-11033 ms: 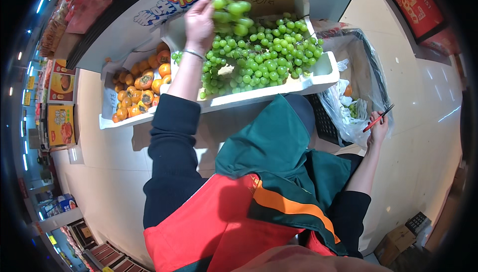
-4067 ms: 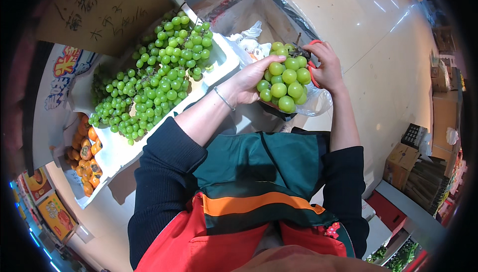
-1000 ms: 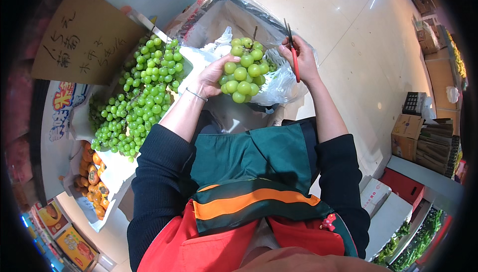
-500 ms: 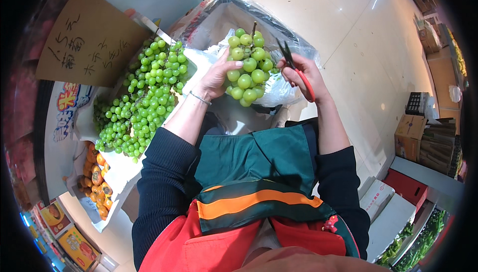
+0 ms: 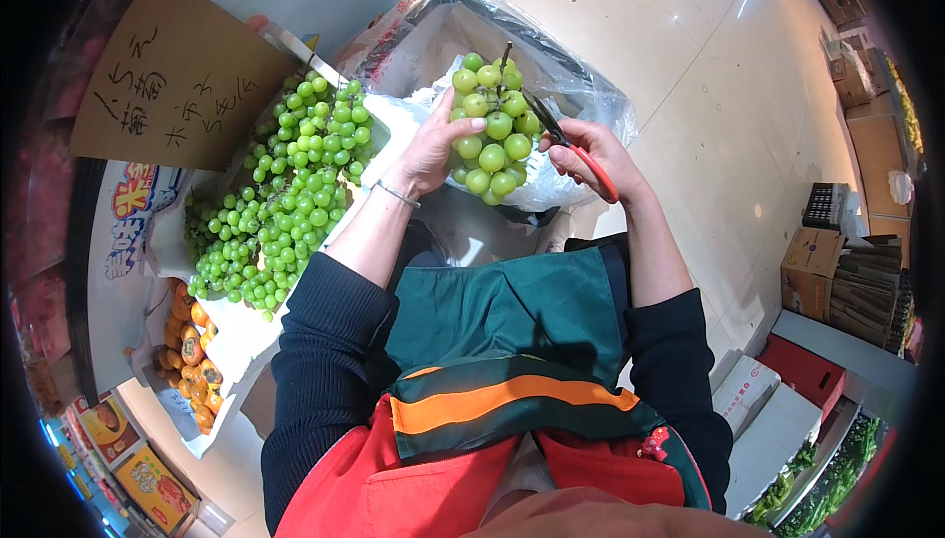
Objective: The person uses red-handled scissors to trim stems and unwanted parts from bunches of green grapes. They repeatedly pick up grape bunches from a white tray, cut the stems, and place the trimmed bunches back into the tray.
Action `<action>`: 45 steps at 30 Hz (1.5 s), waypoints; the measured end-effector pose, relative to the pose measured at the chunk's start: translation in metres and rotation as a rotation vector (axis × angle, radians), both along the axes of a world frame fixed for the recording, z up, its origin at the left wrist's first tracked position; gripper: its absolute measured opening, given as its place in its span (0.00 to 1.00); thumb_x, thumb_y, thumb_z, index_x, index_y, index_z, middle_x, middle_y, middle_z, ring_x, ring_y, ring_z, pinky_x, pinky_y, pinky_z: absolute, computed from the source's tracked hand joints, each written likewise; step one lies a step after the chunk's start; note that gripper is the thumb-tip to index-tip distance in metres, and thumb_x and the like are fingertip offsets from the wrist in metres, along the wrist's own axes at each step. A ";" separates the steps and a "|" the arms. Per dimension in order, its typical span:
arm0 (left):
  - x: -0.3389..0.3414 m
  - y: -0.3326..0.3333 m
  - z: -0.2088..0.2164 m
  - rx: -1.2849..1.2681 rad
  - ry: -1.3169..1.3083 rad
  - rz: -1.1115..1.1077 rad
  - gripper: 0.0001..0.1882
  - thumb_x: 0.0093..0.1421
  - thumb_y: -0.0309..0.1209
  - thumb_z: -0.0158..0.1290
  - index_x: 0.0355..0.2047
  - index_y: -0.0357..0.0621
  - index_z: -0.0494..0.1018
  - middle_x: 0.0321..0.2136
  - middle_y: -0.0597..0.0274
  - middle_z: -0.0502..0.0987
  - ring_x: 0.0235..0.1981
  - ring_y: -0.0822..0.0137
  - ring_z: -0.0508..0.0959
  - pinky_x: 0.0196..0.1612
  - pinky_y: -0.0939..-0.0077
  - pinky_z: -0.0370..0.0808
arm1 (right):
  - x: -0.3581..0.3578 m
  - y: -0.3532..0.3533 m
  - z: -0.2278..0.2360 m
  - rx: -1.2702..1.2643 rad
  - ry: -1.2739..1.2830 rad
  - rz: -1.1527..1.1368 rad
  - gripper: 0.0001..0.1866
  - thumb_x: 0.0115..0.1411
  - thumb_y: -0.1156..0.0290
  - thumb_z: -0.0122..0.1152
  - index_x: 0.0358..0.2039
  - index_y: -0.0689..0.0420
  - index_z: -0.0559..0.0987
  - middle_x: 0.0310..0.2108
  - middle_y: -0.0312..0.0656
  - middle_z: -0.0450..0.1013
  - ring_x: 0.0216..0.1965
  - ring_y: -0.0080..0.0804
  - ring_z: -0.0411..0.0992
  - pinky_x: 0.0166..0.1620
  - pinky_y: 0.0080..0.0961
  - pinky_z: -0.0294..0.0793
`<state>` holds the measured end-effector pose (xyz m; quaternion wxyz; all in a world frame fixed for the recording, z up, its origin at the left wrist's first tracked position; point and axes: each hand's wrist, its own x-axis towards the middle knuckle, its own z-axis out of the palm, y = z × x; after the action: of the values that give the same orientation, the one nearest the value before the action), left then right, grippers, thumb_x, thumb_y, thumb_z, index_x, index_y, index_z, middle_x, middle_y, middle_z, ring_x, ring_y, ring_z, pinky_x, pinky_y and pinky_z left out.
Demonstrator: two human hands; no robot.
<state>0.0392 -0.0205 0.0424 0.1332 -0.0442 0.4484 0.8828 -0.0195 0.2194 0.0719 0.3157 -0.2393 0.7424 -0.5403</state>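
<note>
My left hand [image 5: 430,149] holds up a bunch of green grapes [image 5: 493,134], its thumb across the near side of the berries and its other fingers hidden behind them. A dark stem pokes from the bunch's top. In my right hand [image 5: 594,159] is a pair of scissors [image 5: 583,152] with red handles and dark blades. The blade tips touch or overlap the bunch's right side. Beneath the bunch, a bin lined with clear plastic [image 5: 581,65] holds crumpled white wrapping. Left of my left hand, many more green grapes [image 5: 295,193] are heaped in a white foam box.
A cardboard sign [image 5: 167,75] with handwriting stands behind the heaped grapes. Orange persimmons [image 5: 192,351] fill a box at the lower left. Cardboard boxes [image 5: 812,267] and leafy greens [image 5: 837,474] line the right side. Pale tiled floor [image 5: 709,144] lies between.
The scissors in my right hand have moved left and slightly down, so the blades now reach the bunch's right side. My left hand keeps its hold, with the bunch turned slightly.
</note>
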 end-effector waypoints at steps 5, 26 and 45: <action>0.000 0.000 0.000 0.020 -0.012 0.000 0.42 0.54 0.31 0.57 0.65 0.49 0.48 0.57 0.59 0.64 0.57 0.64 0.65 0.59 0.68 0.63 | 0.000 0.001 0.002 -0.002 -0.063 0.014 0.20 0.58 0.51 0.62 0.34 0.57 0.77 0.20 0.29 0.68 0.22 0.14 0.65 0.23 0.15 0.62; -0.005 0.010 -0.005 -0.212 0.170 0.288 0.34 0.51 0.25 0.59 0.56 0.44 0.56 0.50 0.58 0.67 0.52 0.66 0.69 0.56 0.70 0.67 | 0.020 -0.020 0.017 0.013 -0.264 0.025 0.21 0.67 0.54 0.46 0.31 0.59 0.75 0.14 0.31 0.66 0.11 0.13 0.61 0.15 0.12 0.59; -0.006 0.018 -0.010 -0.315 0.245 0.374 0.38 0.49 0.25 0.61 0.57 0.44 0.53 0.49 0.57 0.68 0.50 0.66 0.71 0.54 0.70 0.70 | 0.026 -0.033 -0.006 -0.135 -0.264 -0.071 0.22 0.67 0.51 0.47 0.28 0.57 0.73 0.12 0.29 0.63 0.11 0.15 0.59 0.15 0.14 0.59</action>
<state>0.0337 -0.0026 0.0322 -0.0962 -0.0392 0.5770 0.8101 0.0066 0.1864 0.0660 0.3744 -0.1603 0.6645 -0.6266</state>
